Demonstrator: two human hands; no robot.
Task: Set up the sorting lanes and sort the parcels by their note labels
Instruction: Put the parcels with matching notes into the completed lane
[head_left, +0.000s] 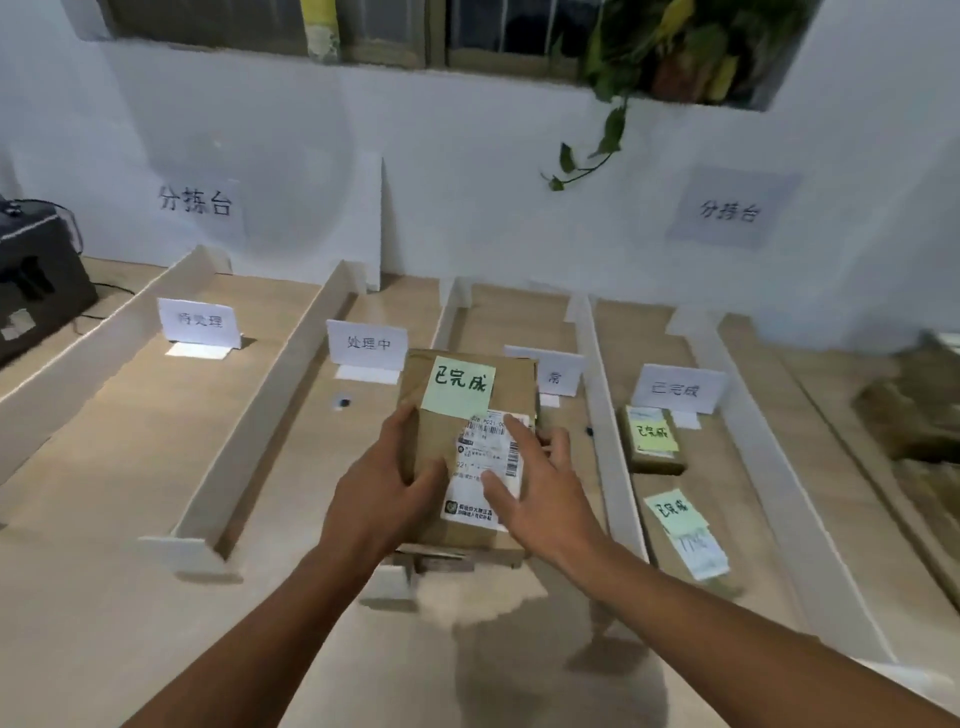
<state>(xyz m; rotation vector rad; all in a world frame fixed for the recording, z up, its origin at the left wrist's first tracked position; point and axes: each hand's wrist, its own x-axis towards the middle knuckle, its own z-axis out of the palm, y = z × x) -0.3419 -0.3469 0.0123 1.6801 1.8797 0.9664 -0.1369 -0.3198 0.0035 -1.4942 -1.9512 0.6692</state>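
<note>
I hold a brown cardboard parcel above the middle lanes. A green note reading 已完成 and a white shipping label are stuck on its top. My left hand grips its left side, thumb on top. My right hand holds the right side, with thumb and forefinger on the label and the other fingers round the edge. White dividers form the lanes. Standing cards read 待处理, 处理中 and 已完成; a fourth card is partly hidden behind the parcel.
Two parcels with green 已完成 notes lie in the 已完成 lane: a small box and a flat one. A black device stands at the far left. More brown packages are heaped at the right edge. A white wall closes the back.
</note>
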